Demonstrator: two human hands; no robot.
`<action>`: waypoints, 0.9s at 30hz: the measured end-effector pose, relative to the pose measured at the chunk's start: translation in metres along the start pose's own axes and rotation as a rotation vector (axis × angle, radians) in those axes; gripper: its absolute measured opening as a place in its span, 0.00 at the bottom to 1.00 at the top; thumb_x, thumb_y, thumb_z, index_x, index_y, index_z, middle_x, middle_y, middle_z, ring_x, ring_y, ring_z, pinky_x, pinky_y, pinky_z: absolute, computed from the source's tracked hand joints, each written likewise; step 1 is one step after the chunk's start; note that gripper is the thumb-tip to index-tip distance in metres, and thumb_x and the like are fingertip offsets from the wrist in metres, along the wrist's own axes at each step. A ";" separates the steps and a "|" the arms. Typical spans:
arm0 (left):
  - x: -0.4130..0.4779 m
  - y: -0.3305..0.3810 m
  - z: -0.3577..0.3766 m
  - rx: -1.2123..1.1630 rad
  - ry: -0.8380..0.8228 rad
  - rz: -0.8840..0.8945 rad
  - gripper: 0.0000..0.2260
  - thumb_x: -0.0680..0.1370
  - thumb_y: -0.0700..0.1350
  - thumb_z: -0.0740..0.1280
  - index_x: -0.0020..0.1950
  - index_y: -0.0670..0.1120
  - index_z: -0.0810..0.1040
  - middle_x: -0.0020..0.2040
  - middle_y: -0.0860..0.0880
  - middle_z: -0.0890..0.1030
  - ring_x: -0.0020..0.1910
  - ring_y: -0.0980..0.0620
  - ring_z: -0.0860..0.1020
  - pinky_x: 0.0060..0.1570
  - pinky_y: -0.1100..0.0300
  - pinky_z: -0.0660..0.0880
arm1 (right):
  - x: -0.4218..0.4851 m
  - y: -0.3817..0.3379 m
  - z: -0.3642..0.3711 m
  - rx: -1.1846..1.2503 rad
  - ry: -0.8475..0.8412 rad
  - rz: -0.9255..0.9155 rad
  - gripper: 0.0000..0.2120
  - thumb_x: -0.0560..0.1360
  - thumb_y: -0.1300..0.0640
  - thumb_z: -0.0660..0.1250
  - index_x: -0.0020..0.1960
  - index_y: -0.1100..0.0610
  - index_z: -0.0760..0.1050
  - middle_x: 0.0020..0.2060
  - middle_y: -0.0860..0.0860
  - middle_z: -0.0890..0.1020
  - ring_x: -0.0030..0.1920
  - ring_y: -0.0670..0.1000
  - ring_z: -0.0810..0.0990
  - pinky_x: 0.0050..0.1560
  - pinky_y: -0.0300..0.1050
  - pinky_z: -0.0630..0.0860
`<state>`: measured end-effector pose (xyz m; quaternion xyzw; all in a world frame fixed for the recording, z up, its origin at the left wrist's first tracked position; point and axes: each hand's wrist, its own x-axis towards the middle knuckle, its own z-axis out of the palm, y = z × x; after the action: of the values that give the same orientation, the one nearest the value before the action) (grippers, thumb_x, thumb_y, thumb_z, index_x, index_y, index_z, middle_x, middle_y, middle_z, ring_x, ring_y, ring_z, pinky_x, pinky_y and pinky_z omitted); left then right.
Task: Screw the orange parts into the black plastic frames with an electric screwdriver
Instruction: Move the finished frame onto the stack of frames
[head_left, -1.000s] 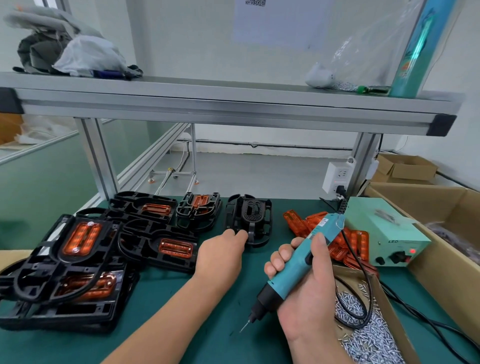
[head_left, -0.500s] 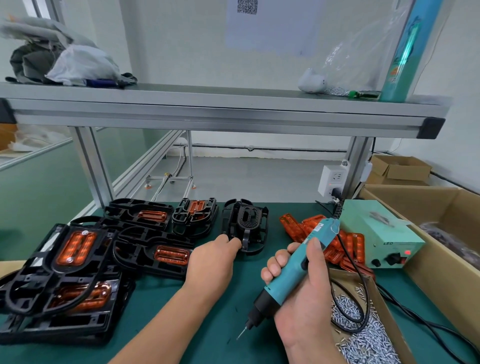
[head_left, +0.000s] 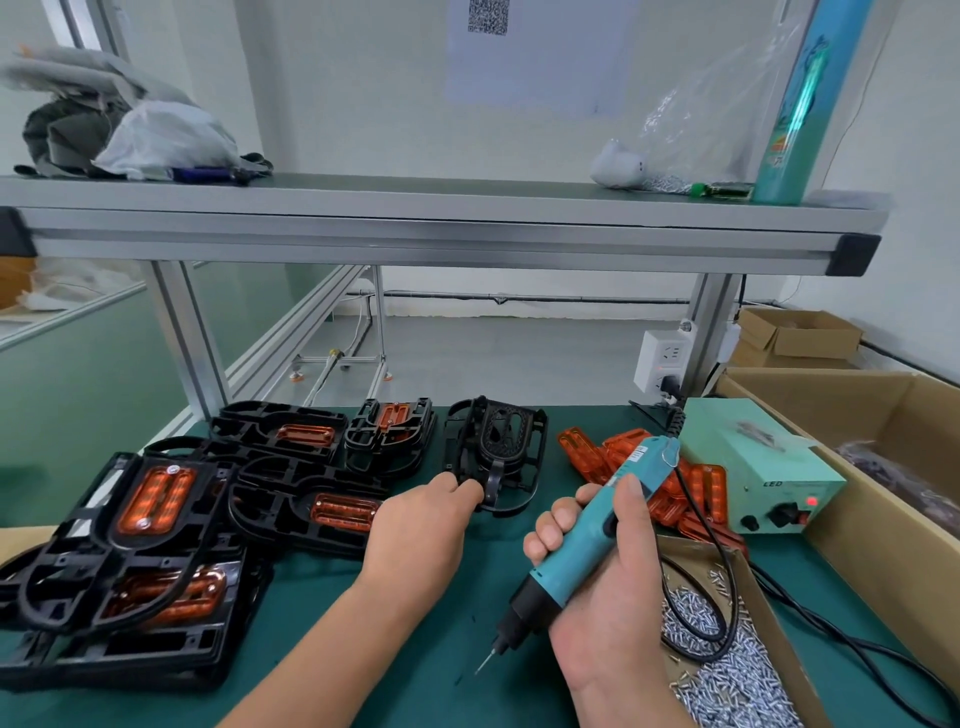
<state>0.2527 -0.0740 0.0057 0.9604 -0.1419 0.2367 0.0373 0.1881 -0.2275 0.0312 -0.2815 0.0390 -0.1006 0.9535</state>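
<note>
My right hand (head_left: 608, 587) grips a teal electric screwdriver (head_left: 592, 535), its bit pointing down-left just above the green mat. My left hand (head_left: 421, 530) reaches forward, fingers closed on the near edge of a black plastic frame (head_left: 498, 447) with no orange part in it, standing at the mat's middle back. A pile of loose orange parts (head_left: 691, 483) lies to the right of that frame, behind the screwdriver. At the left, several black frames with orange parts fitted (head_left: 156, 519) lie stacked and overlapping.
A cardboard tray of small silver screws (head_left: 737, 670) sits at the right front, with the screwdriver's black cable looped over it. A pale green power supply (head_left: 763, 467) stands behind it. A large cardboard box (head_left: 883, 467) borders the right. An aluminium shelf (head_left: 441, 228) runs overhead.
My left hand has stayed at the empty black frame's near edge, closing its fingers on it. The right hand with the screwdriver has hardly moved. The view has tilted slightly.
</note>
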 end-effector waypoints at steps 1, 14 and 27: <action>-0.001 0.000 -0.003 0.006 0.000 0.003 0.20 0.58 0.34 0.83 0.38 0.50 0.77 0.30 0.52 0.70 0.21 0.48 0.68 0.20 0.60 0.55 | 0.000 0.000 0.000 0.002 -0.005 -0.005 0.18 0.80 0.41 0.68 0.48 0.57 0.73 0.35 0.54 0.71 0.32 0.52 0.70 0.31 0.45 0.74; -0.073 -0.020 -0.046 -0.045 0.010 0.117 0.24 0.54 0.32 0.81 0.43 0.52 0.80 0.32 0.54 0.69 0.23 0.51 0.69 0.18 0.57 0.62 | 0.009 -0.016 -0.006 -0.001 0.019 -0.079 0.18 0.81 0.41 0.67 0.46 0.56 0.73 0.35 0.53 0.71 0.32 0.51 0.70 0.32 0.43 0.73; -0.097 -0.037 -0.065 -0.713 -0.035 -0.092 0.13 0.81 0.66 0.60 0.55 0.59 0.73 0.37 0.58 0.76 0.35 0.56 0.74 0.33 0.63 0.69 | 0.007 -0.045 0.003 -0.034 0.086 -0.127 0.19 0.85 0.40 0.60 0.44 0.52 0.72 0.33 0.48 0.74 0.33 0.47 0.72 0.41 0.44 0.67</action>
<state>0.1524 -0.0054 0.0182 0.8963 -0.1728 0.1540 0.3783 0.1879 -0.2647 0.0582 -0.2950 0.0637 -0.1723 0.9377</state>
